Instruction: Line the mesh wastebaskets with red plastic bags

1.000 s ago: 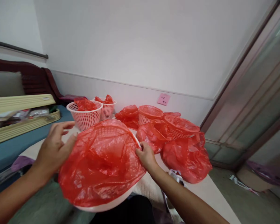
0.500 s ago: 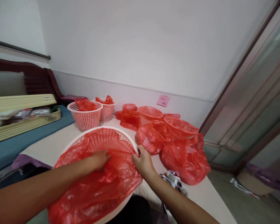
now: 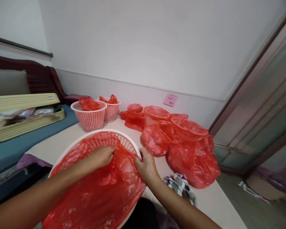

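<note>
A large white basket (image 3: 69, 149) is tilted towards me, lined with a red plastic bag (image 3: 97, 197). My left hand (image 3: 101, 156) reaches into the basket's mouth and its closed fingers press the red film down inside. My right hand (image 3: 145, 167) pinches the bag's edge at the basket's right rim. The bag hangs over the near rim and hides the basket's lower side.
Two small pink baskets (image 3: 89, 115) with red bags stand at the back. More bag-covered baskets (image 3: 189, 128) and loose red bags (image 3: 194, 162) lie to the right. A patterned cloth (image 3: 180, 186) lies by my right forearm. A yellow case (image 3: 23, 116) sits left, a glass door (image 3: 264, 111) right.
My left hand came off the bag's outside on the left and went into the basket's mouth, pushing the film inward. The puffed-up bag sank into the basket. My right hand kept its pinch.
</note>
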### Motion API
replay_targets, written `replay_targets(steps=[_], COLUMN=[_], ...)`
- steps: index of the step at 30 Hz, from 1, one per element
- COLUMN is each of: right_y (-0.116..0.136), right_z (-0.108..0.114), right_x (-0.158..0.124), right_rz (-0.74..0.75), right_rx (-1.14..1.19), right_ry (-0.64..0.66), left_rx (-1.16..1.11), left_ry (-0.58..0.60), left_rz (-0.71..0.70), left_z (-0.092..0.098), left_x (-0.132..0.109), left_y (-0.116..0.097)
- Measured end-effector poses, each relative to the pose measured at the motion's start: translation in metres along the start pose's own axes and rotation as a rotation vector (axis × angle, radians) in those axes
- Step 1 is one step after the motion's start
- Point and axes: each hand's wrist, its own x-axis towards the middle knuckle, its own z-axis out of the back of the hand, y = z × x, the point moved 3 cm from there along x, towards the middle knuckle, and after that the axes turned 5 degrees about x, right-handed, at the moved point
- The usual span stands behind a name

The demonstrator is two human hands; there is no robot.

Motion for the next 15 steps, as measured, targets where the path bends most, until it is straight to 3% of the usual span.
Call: replay_targets(steps=[5,10,15], right_y=[-0.002,-0.001,-0.001], right_z=[0.005,0.006,0.008], right_x=[0.000,-0.001,-0.001], right_rz=[0.001,-0.001,0.021], right_rx=[-0.020,-0.021,-0.070], right_ry=[-0.001,0.000,-0.005], left_rx=[-0.008,0.071,0.164], left_ry=[-0.127,-0.223,-0.145], left_rz=[-0.165,-0.260,-0.381], left_z=[0.029,0.027,0.019], left_x=[-0.006,0.001,0.020], left_y=[-0.034,-0.039,-0.044])
